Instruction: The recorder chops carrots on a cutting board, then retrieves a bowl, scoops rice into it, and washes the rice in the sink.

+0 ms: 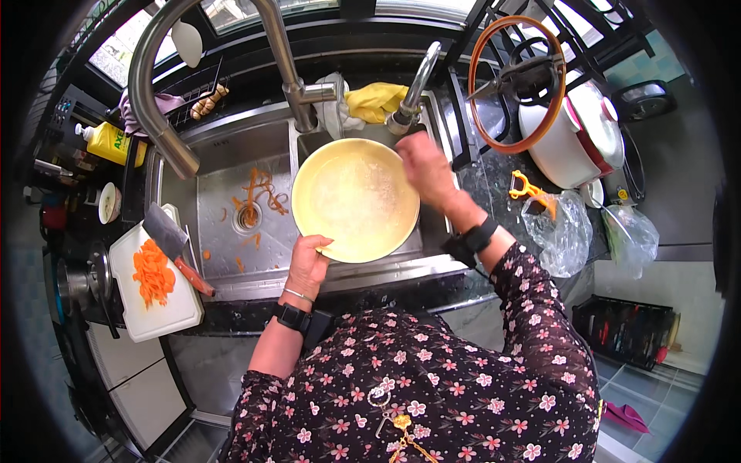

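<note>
My left hand [311, 258] grips the near rim of a round yellow bowl [353, 199], with the thumb over the edge. The bowl is over the right part of the stainless steel sink [243, 188], and its inside looks wet. At the bowl's right rim is my right hand [424, 166], blurred and with curled fingers. Whether it touches the rim or holds anything cannot be told. Just behind that hand stands a small chrome tap [418, 81]. Orange peelings [263, 191] lie around the drain in the left basin.
On the left, a cleaver [168, 231] and cut carrot [153, 273] lie on a white cutting board [156, 330]. A tall faucet [281, 52] arches over the sink. To the right are an orange peeler [529, 188], a plastic bag [560, 240] and a white pot [556, 139].
</note>
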